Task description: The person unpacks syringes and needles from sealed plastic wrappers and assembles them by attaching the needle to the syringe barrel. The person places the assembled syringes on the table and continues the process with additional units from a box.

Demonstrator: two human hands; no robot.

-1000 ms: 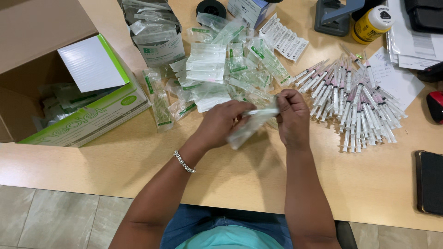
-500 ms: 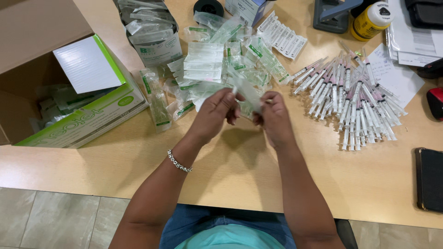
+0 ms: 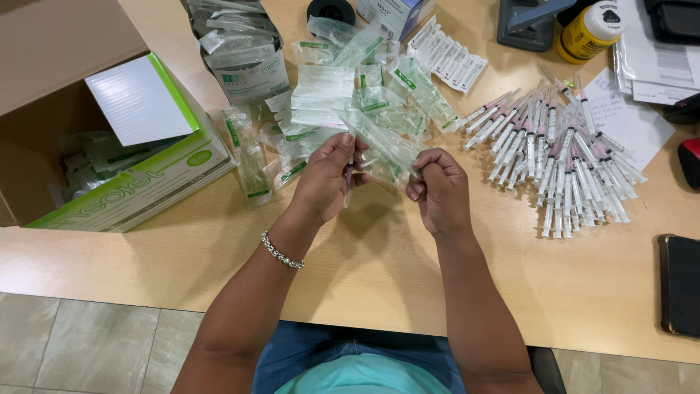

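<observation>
A: Hands?
B: Left hand [image 3: 328, 179] is closed in a pinch on a syringe [image 3: 349, 179], which hangs roughly upright below the fingers. Right hand [image 3: 437, 188] is curled shut on the end of a clear plastic wrapper [image 3: 383, 142]. The wrapper stretches up and to the left between the two hands, above the wooden table [image 3: 379, 270].
A: Wrist?
B: Beaded bracelet [image 3: 281, 252] on the left one.
A: What's around them?
B: Just behind the hands is a loose heap of sealed wrappers with green print [image 3: 328, 95]. To the right, a pile of unwrapped syringes with pink hubs [image 3: 558, 160], lying partly on a sheet of paper [image 3: 627, 120]. Well off to the left is an open green and white carton [image 3: 146, 171] beside a brown cardboard box [image 3: 51, 44].
A: Far edge?
B: Yellow bottle [image 3: 590, 29] top right, dark phone [image 3: 679, 284] at the right edge.
</observation>
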